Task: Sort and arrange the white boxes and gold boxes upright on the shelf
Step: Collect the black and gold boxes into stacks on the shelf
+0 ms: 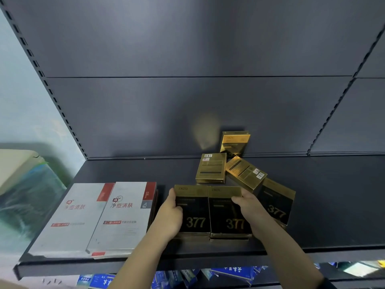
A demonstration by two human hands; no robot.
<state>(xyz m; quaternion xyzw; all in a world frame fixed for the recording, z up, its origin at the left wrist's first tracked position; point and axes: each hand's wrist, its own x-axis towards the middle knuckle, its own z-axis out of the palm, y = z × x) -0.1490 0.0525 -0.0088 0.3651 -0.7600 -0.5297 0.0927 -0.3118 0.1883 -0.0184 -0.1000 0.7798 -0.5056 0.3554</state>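
Two white boxes with red corners stand upright side by side at the shelf's front left. To their right, two gold-and-black "377" boxes stand upright next to each other. My left hand grips the left gold box at its left edge. My right hand grips the right gold box at its right edge. A third "377" box stands tilted behind my right hand. Two gold boxes lie flat further back, and one leans on the back panel.
The dark shelf has bare room at the back left and on the right. Its front lip runs below the boxes. Blue packages fill the shelf beneath. A pale wall and a covered object lie to the left.
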